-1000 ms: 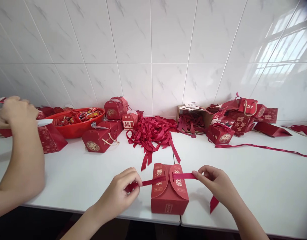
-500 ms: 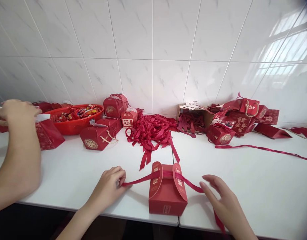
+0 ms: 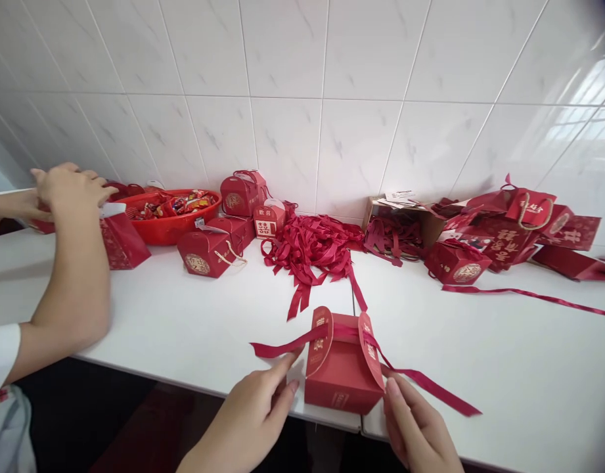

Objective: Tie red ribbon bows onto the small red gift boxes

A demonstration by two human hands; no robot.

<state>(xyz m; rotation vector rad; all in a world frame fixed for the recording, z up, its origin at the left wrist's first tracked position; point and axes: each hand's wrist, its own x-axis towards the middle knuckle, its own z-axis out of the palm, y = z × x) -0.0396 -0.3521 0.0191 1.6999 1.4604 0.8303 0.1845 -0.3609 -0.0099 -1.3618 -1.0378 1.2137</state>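
Note:
A closed red gift box (image 3: pixel 342 374) stands at the table's front edge, its two rounded flaps upright on top. A dark red ribbon (image 3: pixel 420 381) runs through both flaps, and its ends hang loose to the left and right. My left hand (image 3: pixel 255 404) is beside the box's left side, thumb and index finger apart, with nothing held. My right hand (image 3: pixel 415 420) is at the box's right side, fingertips against its lower right corner below the ribbon; its other fingers are partly hidden.
Behind lie a ribbon pile (image 3: pixel 322 246), red boxes (image 3: pixel 203 255), a red basket (image 3: pixel 164 226) of wrapped sweets, an open carton (image 3: pixel 433 226) and red bags (image 3: pixel 509 243). At left, another person's arm (image 3: pixel 75 269) reaches over the table.
Both my hands have let go of the ribbon ends and moved in to the box's sides. The right ribbon end now lies out on the table. The view has shifted left.

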